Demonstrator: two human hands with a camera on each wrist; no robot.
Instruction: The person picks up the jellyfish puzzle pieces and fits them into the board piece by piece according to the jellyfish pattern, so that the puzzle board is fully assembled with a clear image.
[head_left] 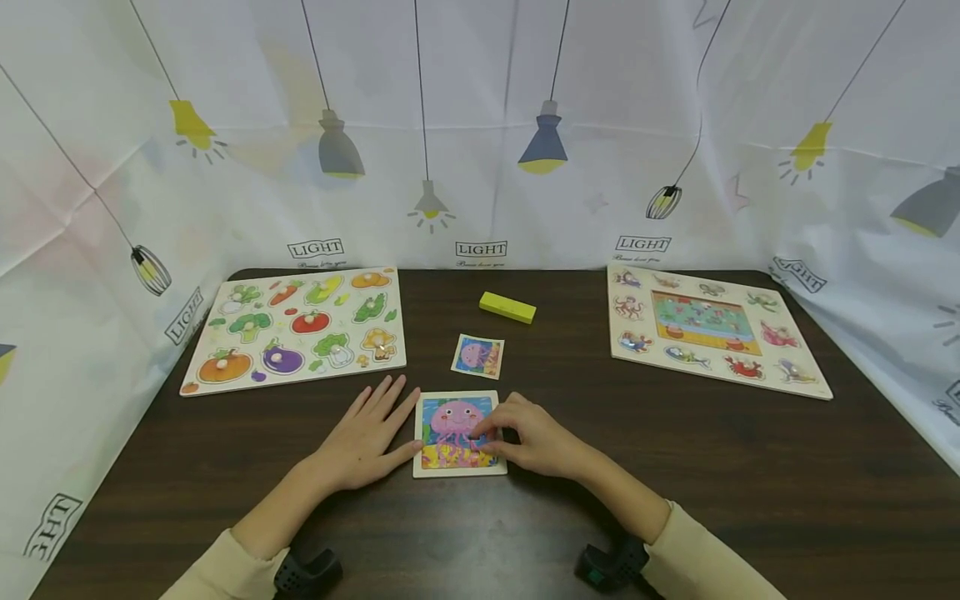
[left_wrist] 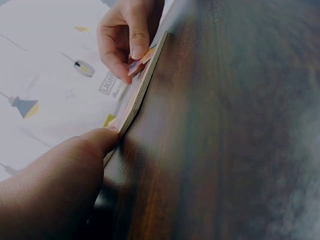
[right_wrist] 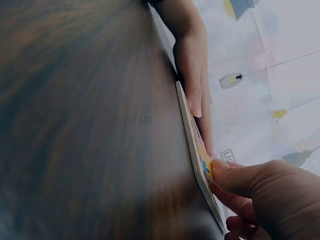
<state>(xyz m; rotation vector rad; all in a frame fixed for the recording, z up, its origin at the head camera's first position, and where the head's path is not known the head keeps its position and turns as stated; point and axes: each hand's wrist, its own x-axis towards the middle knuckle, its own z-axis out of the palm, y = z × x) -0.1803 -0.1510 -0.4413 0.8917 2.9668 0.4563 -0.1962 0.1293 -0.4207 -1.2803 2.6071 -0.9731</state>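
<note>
A small square jigsaw puzzle [head_left: 457, 475] with a pink octopus-like picture lies flat on the table in front of me. My left hand [head_left: 360, 447] rests palm down on its left, fingers spread, with the thumb at the frame's edge. Over the puzzle's lower right part, my right hand [head_left: 536, 437] pinches a puzzle piece between thumb and fingers. That puzzle piece [left_wrist: 142, 63] is tilted up from the board in the left wrist view. In the right wrist view the puzzle piece [right_wrist: 205, 165] shows yellow and blue; its far side is hidden by the fingers.
Behind the puzzle lie a small picture card [head_left: 477, 357] and a yellow block [head_left: 507, 307]. A vegetable peg board [head_left: 258, 302] is at the back left, a sea-animal board [head_left: 630, 333] at the back right. A white cloth [head_left: 480, 200] hangs behind the dark table [head_left: 675, 483].
</note>
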